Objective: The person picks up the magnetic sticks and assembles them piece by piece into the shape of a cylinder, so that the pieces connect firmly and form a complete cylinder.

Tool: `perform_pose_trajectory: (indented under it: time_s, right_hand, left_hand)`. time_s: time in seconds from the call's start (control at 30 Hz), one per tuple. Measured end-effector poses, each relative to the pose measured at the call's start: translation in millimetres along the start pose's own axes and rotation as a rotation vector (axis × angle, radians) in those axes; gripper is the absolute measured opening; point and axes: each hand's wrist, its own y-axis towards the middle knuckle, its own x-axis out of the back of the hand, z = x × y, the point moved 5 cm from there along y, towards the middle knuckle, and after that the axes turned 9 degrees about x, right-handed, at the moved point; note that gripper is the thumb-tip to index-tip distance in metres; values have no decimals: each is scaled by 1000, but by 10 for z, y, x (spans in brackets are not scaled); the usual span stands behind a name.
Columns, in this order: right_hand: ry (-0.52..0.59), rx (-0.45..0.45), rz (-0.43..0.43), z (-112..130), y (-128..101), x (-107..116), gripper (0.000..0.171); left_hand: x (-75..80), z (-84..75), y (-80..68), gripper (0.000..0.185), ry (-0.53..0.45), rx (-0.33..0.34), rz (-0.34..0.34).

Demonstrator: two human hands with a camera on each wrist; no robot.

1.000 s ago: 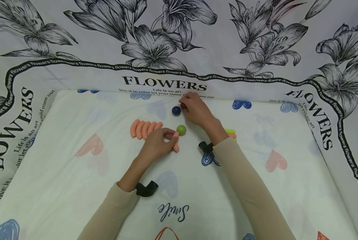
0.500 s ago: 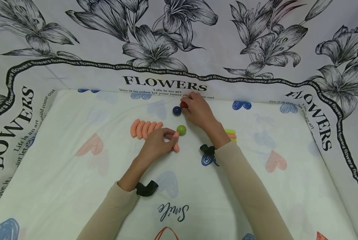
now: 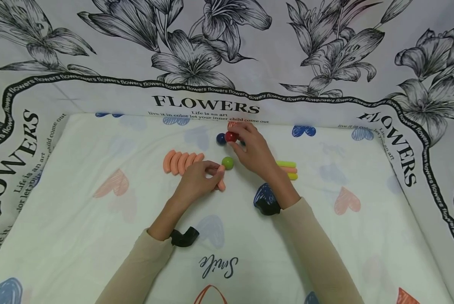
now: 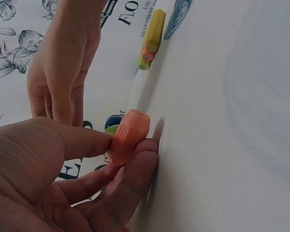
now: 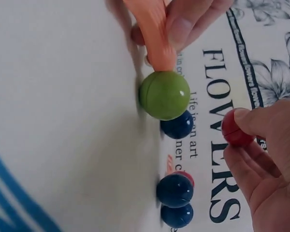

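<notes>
Red glossy ball is pinched between the thumb and fingertips of the right hand, lifted just beside a dark blue ball near the far edge of the cream heart-printed sheet; in the right wrist view the red ball is partly covered by the thumb, and further dark blue balls are seen lined up beyond it, with a sliver of another red one barely made out behind them. A curved orange plastic piece is gripped by the left hand, thumb on one side and curled fingers on the other, its tip touching a green ball; from the head view most of this piece is hidden under the fingers. A row of similar orange curved pieces lies just beside that hand, and yellow-green and orange straight sticks are partly hidden behind the right wrist. Compared with half a second ago, the right hand has been drawn back toward the person, the red ball has come into fuller view in front of the blue one, and more of the sticks is exposed; the left hand's hold is unchanged.
</notes>
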Motion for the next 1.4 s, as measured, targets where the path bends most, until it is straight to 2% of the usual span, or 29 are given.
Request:
perform_pose_trajectory:
  time_s: [0.17, 0.33, 0.6, 1.1, 1.4]
  right_hand:
    - [70, -7, 2, 26, -194, -16, 42]
    - [154, -1, -7, 46, -393, -63, 48]
    - [223, 29, 8, 99, -669, -160, 37]
    - [201, 12, 109, 149, -948, -229, 37]
    - [168, -48, 148, 136, -1032, -230, 34]
  left_hand:
    - [2, 19, 11, 40, 10, 15, 3]
    - [5, 44, 24, 42, -7, 41, 15]
    - [-7, 50, 38, 42, 5, 39, 8]
    - [-3, 48, 30, 43, 24, 39, 1]
    - [-13, 28, 32, 42, 14, 39, 14]
